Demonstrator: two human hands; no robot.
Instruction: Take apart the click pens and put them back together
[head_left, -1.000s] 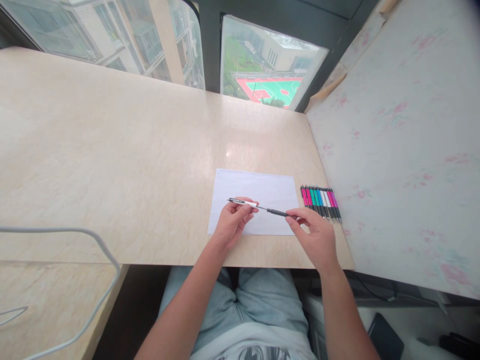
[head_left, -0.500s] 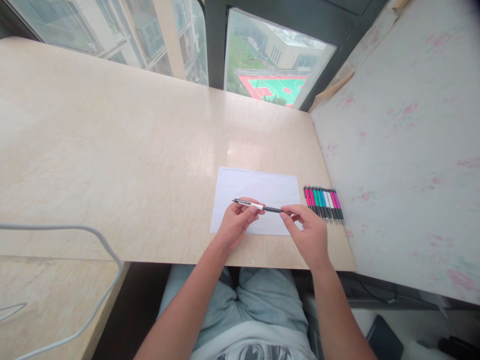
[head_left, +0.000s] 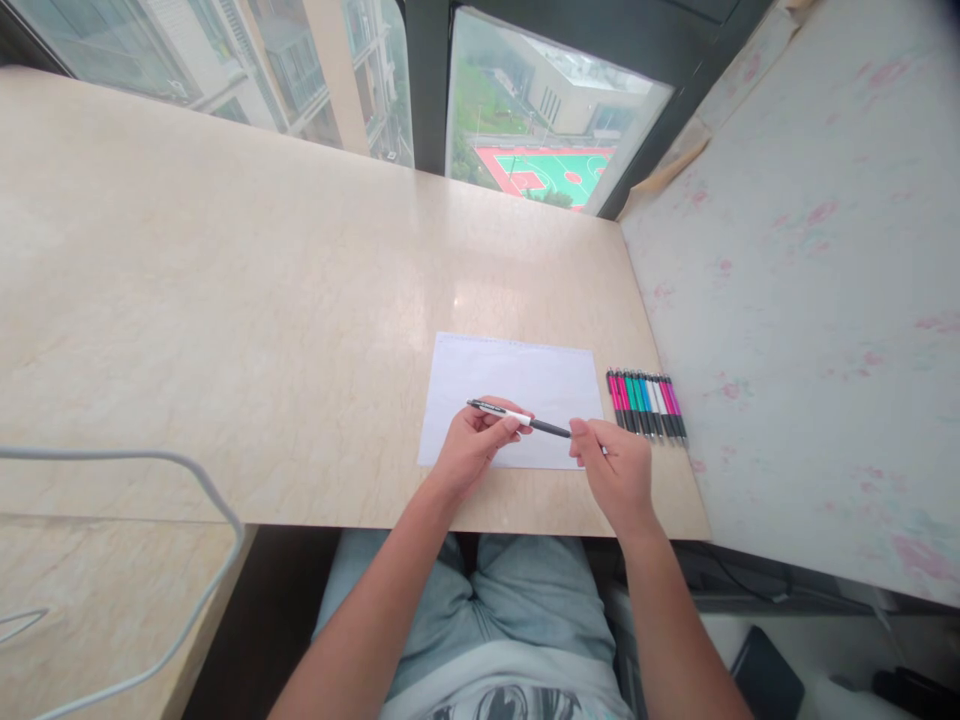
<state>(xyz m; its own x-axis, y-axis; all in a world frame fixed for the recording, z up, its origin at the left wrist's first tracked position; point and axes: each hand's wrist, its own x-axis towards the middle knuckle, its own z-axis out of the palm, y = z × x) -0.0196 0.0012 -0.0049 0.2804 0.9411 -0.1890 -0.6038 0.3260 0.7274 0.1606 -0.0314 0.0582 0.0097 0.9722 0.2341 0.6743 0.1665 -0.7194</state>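
Observation:
Above the sheet of paper [head_left: 517, 370], a white and black pen [head_left: 551, 428] lies slantwise between my hands. My left hand [head_left: 472, 445] pinches its white barrel with thumb and fingers, the dark clip end pointing left. At the other end, my right hand [head_left: 619, 465] closes its thumb and curled fingers on the tip of the black grip, which they hide. Right of the paper, a row of several coloured pens [head_left: 645, 405] lies side by side, in pink, green, blue, white and purple with black grips.
The pale tabletop [head_left: 225, 320] runs back to the windows. A flower-patterned wall [head_left: 810, 330] borders it on the right. At the left, a grey cable [head_left: 217, 490] arches over the lower surface.
My right hand's fingers have curled in more tightly at the pen's grip end. That end has dipped slightly, so the pen slopes more down to the right.

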